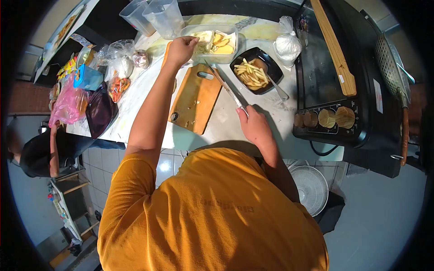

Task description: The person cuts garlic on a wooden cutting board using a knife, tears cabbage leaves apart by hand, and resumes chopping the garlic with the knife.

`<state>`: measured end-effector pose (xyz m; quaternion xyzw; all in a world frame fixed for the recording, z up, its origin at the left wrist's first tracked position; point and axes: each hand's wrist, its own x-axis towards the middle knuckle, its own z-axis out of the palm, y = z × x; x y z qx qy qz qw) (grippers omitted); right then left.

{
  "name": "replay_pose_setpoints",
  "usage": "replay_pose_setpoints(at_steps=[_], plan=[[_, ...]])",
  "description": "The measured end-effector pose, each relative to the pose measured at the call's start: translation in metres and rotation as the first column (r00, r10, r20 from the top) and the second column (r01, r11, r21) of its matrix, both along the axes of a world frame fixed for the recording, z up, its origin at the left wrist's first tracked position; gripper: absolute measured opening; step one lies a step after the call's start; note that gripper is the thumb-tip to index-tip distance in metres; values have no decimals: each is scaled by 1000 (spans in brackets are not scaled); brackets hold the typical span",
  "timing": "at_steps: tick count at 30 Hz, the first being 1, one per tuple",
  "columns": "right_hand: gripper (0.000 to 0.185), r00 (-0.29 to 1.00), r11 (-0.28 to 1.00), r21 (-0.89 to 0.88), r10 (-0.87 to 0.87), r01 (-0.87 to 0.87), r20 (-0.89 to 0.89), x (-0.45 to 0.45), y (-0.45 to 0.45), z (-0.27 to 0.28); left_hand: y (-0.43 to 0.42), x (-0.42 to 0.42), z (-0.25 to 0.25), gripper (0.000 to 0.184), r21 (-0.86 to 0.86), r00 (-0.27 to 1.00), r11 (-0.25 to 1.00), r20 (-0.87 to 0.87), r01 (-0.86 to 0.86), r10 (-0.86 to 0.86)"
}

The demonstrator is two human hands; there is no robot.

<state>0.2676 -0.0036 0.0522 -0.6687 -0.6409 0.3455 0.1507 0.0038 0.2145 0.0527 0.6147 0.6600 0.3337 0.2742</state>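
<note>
My right hand point(256, 130) is closed around the handle of a knife point(224, 85). Its long blade points away and to the left, passing above the right edge of a wooden cutting board point(192, 101) with small pale scraps on it. My left hand point(180, 52) reaches over the near left corner of a clear plastic container point(219, 58). Its fingers are pinched together, and what they hold, if anything, I cannot make out. Inside the container lie yellow slices point(222, 45) and paler pieces. A black square bowl point(275, 83) of pale cut sticks point(251, 74) and a spoon point(278, 90) stands to the right.
A black toaster oven point(330, 86) fills the right side, beside a bag of white powder point(287, 47). Clear jugs point(163, 19) stand at the back. Plastic bags point(120, 86) and a blue tub point(88, 77) crowd the left, where another person point(47, 151) touches a pink bag point(68, 104).
</note>
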Motion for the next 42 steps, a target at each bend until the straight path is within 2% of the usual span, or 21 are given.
replay_pose_setpoints(at_steps=[1,3,7,9,10,12,13,18,22,24,26,28,29,30,32,34,36,39,42], plan=[[44,1000,1000,-15,-4,4,-12,1,0,0,-1,1,3,32,-3,1000,1000,-1,6,-6],[45,1000,999,-34,-10,9,-26,2,-1,-2,-4,0,8,33,81,963,997,-270,17,5],[46,1000,999,-51,-1,1,-7,-2,2,-2,-5,-7,1,30,173,973,984,-232,44,-3],[46,1000,998,-62,4,-4,-3,-5,3,2,-7,-8,-1,29,265,999,963,-13,44,-42],[46,1000,998,-60,18,-17,3,-5,3,3,-10,-9,3,29,265,999,964,-11,40,-38],[46,999,998,-59,35,-34,12,-6,3,4,-17,-7,13,29,246,994,969,-110,27,1],[46,999,998,-57,34,-33,12,-6,3,4,-19,-6,17,29,245,994,969,-108,23,4],[45,999,997,-60,42,-42,-3,-4,1,4,-33,-6,26,31,360,943,932,-320,37,86],[44,999,999,-39,30,-30,11,-4,0,-3,-79,-4,31,31,315,979,949,-188,-20,84],[44,999,999,-23,30,-30,12,-4,1,-5,-108,-9,17,31,102,996,993,-76,53,-45],[44,999,999,-1,41,-41,-7,-5,2,-5,-138,-13,-1,32,-95,980,978,-48,188,-193],[44,999,999,14,43,-43,-6,-6,3,-11,-166,-4,0,35,-167,964,973,-186,157,-187],[44,999,999,31,42,-42,-3,-8,3,-13,-175,0,-2,41,-154,953,979,-250,133,-169],[44,999,998,28,50,-50,-2,-10,2,-13,-181,4,-7,41,-157,955,980,-249,126,-163],[44,999,998,21,51,-51,3,-13,3,-9,-190,13,-19,45,-116,974,993,-223,12,-38],[44,998,998,-8,70,-70,-5,-14,3,-6,-195,19,-24,42,-78,961,997,-274,-1,-21],[45,997,996,-36,81,-81,-12,-14,3,-5,-198,23,-31,36,-17,974,997,-213,-81,76],[45,997,997,7,78,-79,11,-13,2,-4,-198,21,-31,29,-37,983,991,-142,-125,119],[45,997,997,2,80,-80,7,-12,3,-5,-197,18,-31,25,-24,974,994,-206,-105,98]])
